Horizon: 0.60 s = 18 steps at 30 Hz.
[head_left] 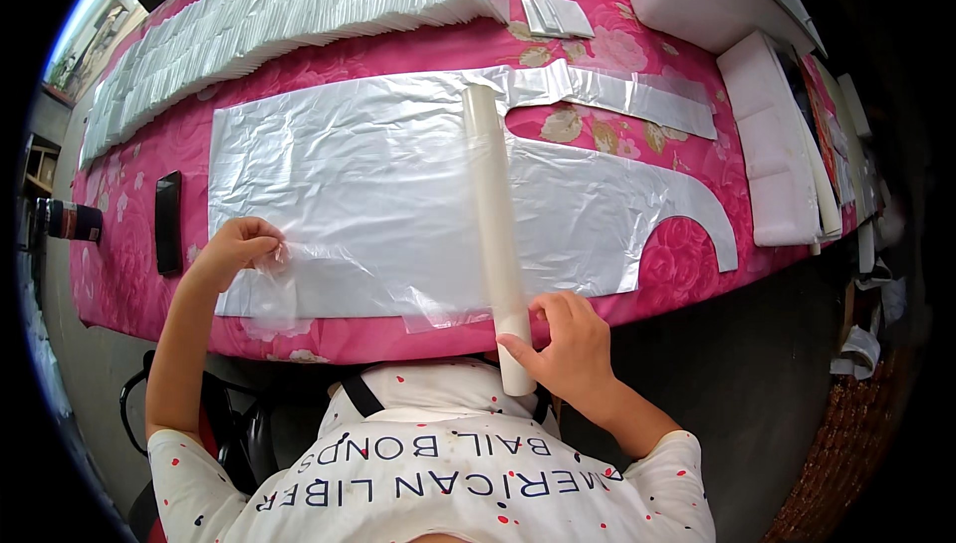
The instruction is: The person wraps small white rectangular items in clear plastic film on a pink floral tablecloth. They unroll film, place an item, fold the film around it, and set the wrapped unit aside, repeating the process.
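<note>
A silvery-white plastic apron (349, 169) lies spread flat across the table, its neck loop and curved strap reaching right. Over it, running from near to far, rests a long cream-coloured tube (492, 199). My right hand (571, 349) grips the tube's near end, which sticks out past the table edge, with the thumb on one side and fingers on the other. At the apron's near left corner, my left hand (239, 247) pinches a piece of thin clear plastic film (282, 289). The film hangs in creases from those fingers; how far it extends under the tube is hard to see.
Long rows of folded white packets (299, 13) fill the far left of the pink floral tablecloth (129, 294). A few more packets (556, 17) lie far centre. A black phone (168, 223) and dark jar (72, 220) are left. White foam boxes (765, 139) border the right.
</note>
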Motion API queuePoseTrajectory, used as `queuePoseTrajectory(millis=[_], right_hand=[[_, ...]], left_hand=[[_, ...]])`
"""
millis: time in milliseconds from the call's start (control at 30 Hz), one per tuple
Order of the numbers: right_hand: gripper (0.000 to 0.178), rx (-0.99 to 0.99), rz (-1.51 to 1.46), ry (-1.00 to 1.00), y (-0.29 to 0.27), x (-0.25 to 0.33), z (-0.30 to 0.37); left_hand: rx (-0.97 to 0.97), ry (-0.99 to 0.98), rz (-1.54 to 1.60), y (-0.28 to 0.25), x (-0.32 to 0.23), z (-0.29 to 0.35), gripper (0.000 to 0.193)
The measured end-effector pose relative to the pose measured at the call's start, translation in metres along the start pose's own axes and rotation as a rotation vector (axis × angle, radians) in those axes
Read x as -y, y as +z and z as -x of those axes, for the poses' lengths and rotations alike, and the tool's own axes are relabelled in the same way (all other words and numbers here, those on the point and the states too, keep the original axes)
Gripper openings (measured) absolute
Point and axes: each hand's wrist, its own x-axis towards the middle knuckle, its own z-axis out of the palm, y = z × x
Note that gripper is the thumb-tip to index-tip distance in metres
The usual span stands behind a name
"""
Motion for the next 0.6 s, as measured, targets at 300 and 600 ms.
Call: queuePoseTrajectory(millis=[300,600], right_hand=[[0.050,0.454,-0.265,0.374,0.014,-0.001,0.000],[0.050,0.597,-0.274,0.388,0.005,-0.003,-0.008]], left_hand=[[-0.482,0.874,-0.743,0.085,-0.056,0.012,0.033],[-0.185,0.974,-0.781,0.224,-0.035,-0.039,0.055]])
